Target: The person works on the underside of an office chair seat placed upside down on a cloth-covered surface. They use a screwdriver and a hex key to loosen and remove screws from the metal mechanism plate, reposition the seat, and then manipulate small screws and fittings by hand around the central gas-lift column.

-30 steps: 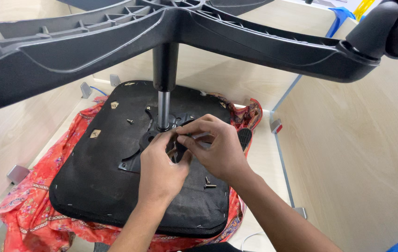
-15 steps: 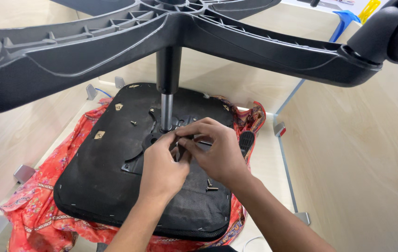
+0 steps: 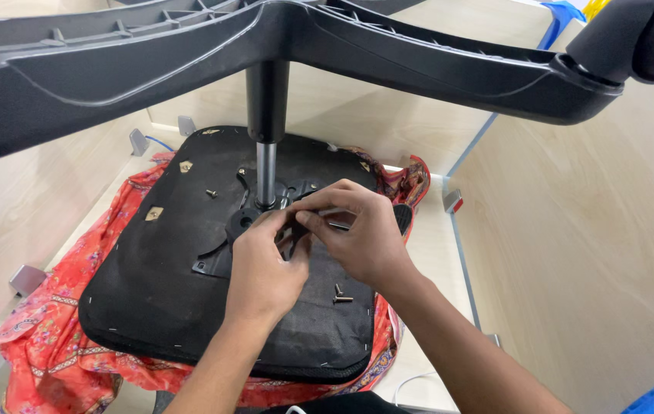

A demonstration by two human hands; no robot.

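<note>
We see one black chair base (image 3: 434,57) spread across the far top of the view, its spokes reaching left and right, and one post (image 3: 267,130) dropping from its hub to the middle of an upturned black seat (image 3: 166,284). The seat lies on one red patterned cloth (image 3: 51,353) over a pale wooden table (image 3: 430,307).

Our two hands meet at the black mounting plate (image 3: 242,222) just near of the post. The left hand (image 3: 261,276) has its fingertips pressed together on a small black part there; the right hand (image 3: 361,238) curls over from the right, thumb and forefinger pinching a thin metal piece (too small to name surely).

Loose screws (image 3: 340,294) – two near the right wrist, one far left on the seat – sit unsecured. We judge that a nudge of the seat could roll them into the cloth, and that the top-heavy base could tip if the post is knocked.
</note>
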